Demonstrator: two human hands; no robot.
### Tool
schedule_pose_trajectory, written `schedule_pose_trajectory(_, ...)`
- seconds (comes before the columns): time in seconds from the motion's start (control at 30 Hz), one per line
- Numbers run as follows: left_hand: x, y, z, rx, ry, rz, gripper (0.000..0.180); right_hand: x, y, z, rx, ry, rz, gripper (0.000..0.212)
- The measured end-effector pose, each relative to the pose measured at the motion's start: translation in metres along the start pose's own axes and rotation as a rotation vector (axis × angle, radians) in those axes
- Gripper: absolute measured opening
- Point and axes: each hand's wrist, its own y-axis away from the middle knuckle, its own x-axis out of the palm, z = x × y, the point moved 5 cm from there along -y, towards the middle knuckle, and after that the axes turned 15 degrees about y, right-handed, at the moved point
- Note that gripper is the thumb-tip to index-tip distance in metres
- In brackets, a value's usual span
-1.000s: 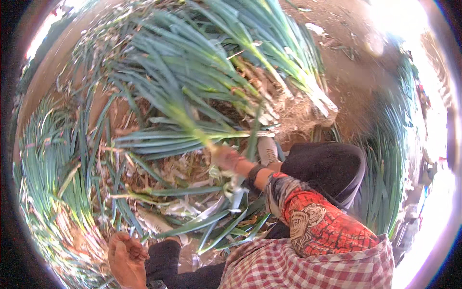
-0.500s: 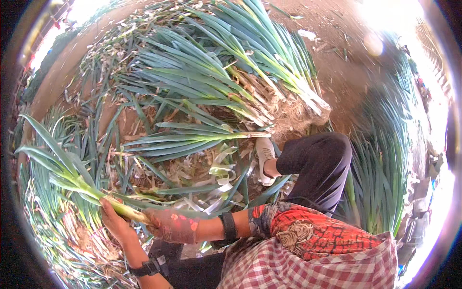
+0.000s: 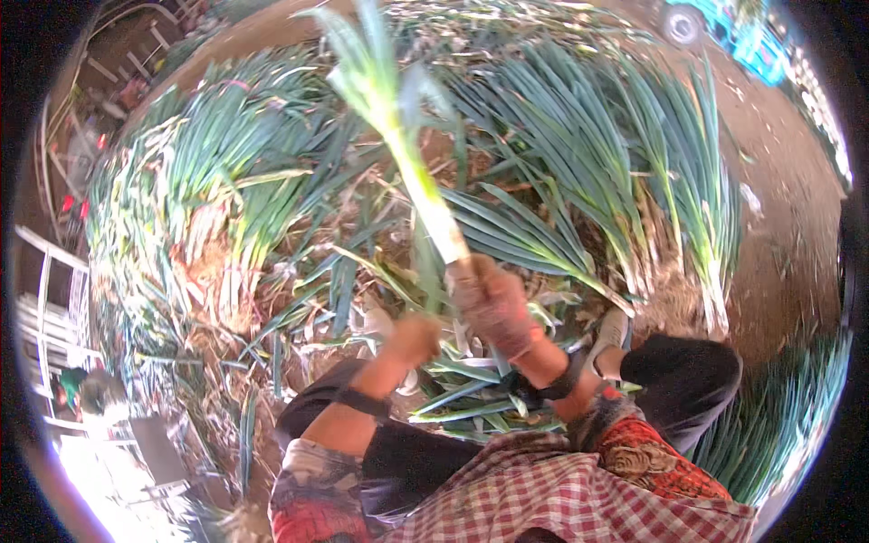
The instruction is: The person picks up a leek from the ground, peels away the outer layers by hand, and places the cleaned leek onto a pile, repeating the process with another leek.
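Observation:
My right hand (image 3: pixel 493 303), in a reddish glove, is closed round the root end of a large green onion (image 3: pixel 425 195). The onion slants up and to the left, its pale shaft near the glove and its green leaves fanned at the top. My left hand (image 3: pixel 412 341) is a bare, blurred fist just left of the right one. A smeared, thin green leaf strip (image 3: pixel 425 258) runs down beside the shaft to this fist. A single green onion (image 3: pixel 534 244) lies on the ground just beyond my right hand, its root end by my shoe (image 3: pixel 611 330).
Bundles of green onions lie at the far right (image 3: pixel 579 145) and left (image 3: pixel 213 208). More are heaped at the right edge (image 3: pixel 778 425). Peeled scraps (image 3: pixel 376 312) litter the ground between my legs. White metal frames (image 3: pixel 54 317) stand at left; a blue vehicle (image 3: pixel 729 41) is far right.
Both hands have swung from the lower left to the middle, and the onion now points up and away. My left hand has left the shaft and come down beside my right. The view has turned left.

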Motion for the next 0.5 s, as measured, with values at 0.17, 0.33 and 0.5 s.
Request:
schedule_pose_trajectory(0.17, -0.054, 0.009, -0.029, -0.124, 0.049, -0.235, 0.029, -0.042, -0.003, 0.013, -0.07, 0.379, -0.09, 0.024)
schedule_pose_trajectory(0.33, -0.136, 0.006, -0.055, 0.24, 1.364, -0.919, 0.048, -0.027, 0.024, 0.017, -0.204, 0.83, -0.078, 0.037)
schedule_pose_trajectory(0.5, -0.152, 0.021, -0.065, 0.127, 1.411, -1.059, 0.03, -0.002, 0.04, 0.034, -0.292, 0.916, -0.057, 0.043)
